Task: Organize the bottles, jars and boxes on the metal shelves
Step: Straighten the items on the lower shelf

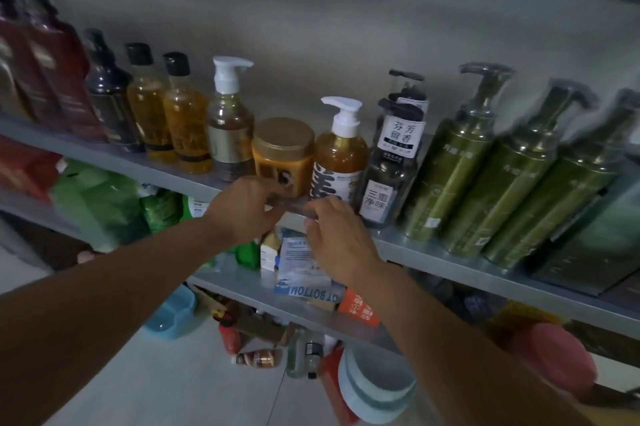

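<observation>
Upper shelf (436,254) carries a full row; the lower shelf (239,292) and floor (166,380) hold more.
From the left, the upper shelf bears dark red bottles (48,79), a black bottle (107,100), two amber bottles (150,107) with black caps, a clear pump bottle (230,128), a gold-lidded jar (284,155), an amber pump bottle (341,155), dark labelled bottles (388,176), three green pump bottles (453,169) and a dark box (588,245). The lower shelf holds green packs (97,200) and small boxes (294,259). A blue tub (169,316) and small bottles (258,358) are on the floor.

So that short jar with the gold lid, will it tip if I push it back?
Probably not: the jar is squat and wide-based. It looks filled to the lid, so maybe heavy for its size. It should slide on the smooth metal shelf.
</observation>
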